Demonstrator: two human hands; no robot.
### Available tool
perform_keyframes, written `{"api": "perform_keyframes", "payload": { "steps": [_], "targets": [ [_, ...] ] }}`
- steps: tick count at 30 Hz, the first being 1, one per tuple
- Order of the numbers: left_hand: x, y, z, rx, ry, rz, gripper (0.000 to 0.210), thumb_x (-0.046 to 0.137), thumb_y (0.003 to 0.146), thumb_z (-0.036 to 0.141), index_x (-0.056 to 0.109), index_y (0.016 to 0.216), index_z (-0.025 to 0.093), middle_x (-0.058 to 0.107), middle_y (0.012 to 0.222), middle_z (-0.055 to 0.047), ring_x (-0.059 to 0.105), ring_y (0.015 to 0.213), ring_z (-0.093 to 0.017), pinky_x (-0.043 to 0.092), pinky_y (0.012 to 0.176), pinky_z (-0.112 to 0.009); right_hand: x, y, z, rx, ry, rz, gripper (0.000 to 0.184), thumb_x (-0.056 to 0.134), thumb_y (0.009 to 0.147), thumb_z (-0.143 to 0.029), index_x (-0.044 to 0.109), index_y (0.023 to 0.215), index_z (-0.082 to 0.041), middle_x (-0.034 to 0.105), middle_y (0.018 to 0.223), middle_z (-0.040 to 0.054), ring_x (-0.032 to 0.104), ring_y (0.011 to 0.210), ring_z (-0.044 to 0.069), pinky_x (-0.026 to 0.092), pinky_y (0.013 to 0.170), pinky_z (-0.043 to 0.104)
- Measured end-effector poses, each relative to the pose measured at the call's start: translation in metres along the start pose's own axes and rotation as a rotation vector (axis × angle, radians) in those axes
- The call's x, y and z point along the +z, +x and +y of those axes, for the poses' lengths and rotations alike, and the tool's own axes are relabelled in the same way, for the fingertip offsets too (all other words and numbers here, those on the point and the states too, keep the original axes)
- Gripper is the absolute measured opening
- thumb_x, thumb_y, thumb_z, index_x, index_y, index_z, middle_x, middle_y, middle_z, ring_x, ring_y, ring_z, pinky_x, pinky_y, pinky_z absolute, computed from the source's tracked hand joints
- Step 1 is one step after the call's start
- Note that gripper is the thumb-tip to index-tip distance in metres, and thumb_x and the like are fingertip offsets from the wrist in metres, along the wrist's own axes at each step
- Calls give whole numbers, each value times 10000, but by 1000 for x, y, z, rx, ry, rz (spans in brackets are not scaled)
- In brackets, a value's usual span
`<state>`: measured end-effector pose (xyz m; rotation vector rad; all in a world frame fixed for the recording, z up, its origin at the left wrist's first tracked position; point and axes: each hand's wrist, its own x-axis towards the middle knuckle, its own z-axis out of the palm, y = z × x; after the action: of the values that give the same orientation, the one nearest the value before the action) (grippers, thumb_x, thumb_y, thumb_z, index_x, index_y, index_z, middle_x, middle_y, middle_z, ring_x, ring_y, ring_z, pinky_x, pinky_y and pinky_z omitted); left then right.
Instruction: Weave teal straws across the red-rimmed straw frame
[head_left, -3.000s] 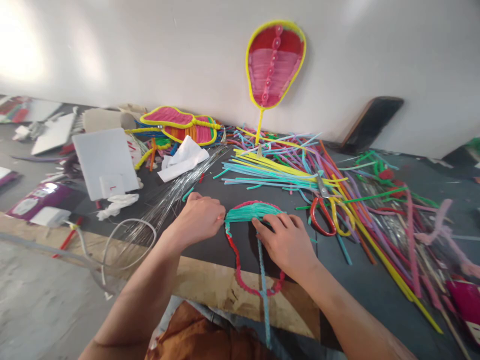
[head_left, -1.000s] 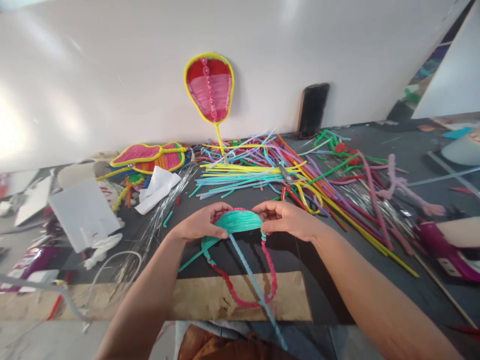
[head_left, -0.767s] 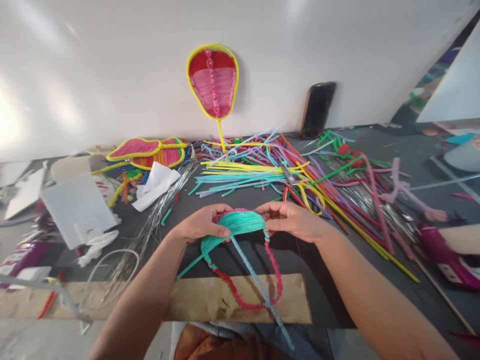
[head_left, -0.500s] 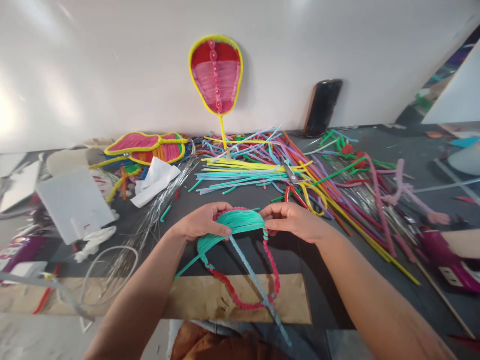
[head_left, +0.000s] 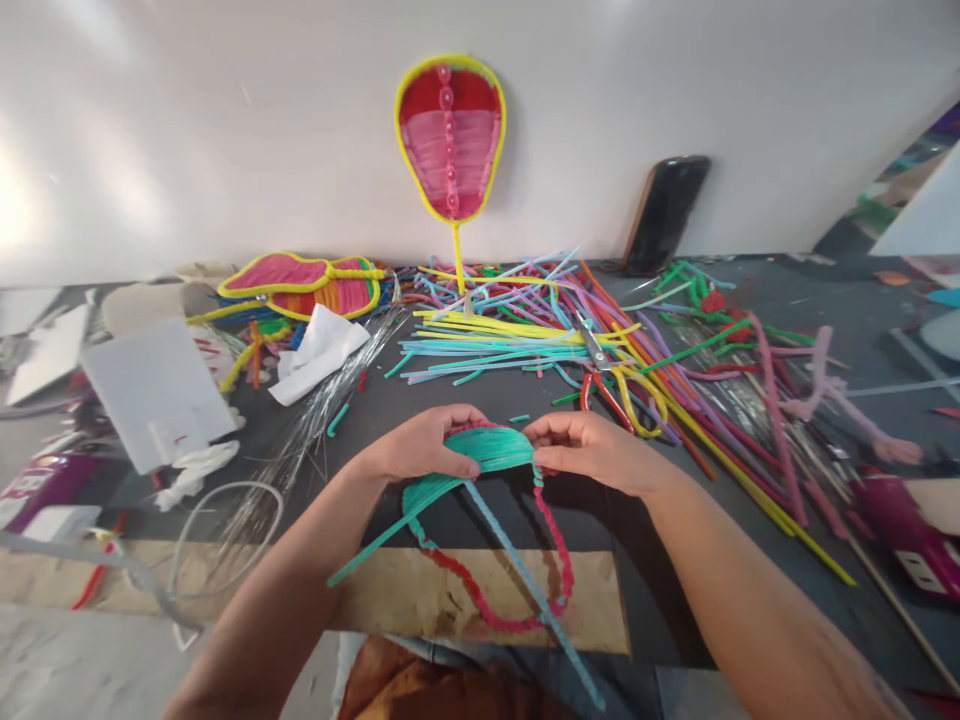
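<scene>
Head view: judged part-way along — packed with teal strands (head_left: 495,448) across the far end of the looped frame (head_left: 567,577), open below on both sides of the blue stem (head_left: 517,560). Apparently left to do: securing the loose teal tail (head_left: 367,553) and filling the open part. Gripped in two pinches, with the left hand (head_left: 431,445) at the left of the packed strands and with the right hand (head_left: 581,450) at their right edge — located between both hands, extending nearward over the wooden board (head_left: 600,610).
</scene>
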<state>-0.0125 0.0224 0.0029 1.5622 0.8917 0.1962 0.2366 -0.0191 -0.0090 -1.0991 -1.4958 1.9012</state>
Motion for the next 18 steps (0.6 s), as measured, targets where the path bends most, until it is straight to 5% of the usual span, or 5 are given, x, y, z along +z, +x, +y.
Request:
{"api": "perform_keyframes", "payload": {
  "steps": [8,14,18],
  "targets": [
    [-2,0,1,29,95,-8,475,731,630,320,588,1062,184,631,963,8,568,883,-179,437,791,-263,3,1,-2,35,-114,39,231,672,763,-356,647,864,-151,609,675,-17,502,604,90,380,587,214],
    [0,-1,4,59,107,-35,536,745,614,318,567,1103,193,615,1053,-14,566,969,-208,443,835,-285,-8,-2,2,36,101,-50,426,640,777,-483,633,1057,-161,685,895,61,618,786,160,457,727,285],
    [15,0,5,84,42,-79,645,766,596,274,524,1192,220,592,1151,-30,560,1031,-218,449,859,-294,-6,-1,2,101,143,-20,438,634,759,-531,663,979,-154,693,827,58,627,717,162,471,681,292]
  ]
}}
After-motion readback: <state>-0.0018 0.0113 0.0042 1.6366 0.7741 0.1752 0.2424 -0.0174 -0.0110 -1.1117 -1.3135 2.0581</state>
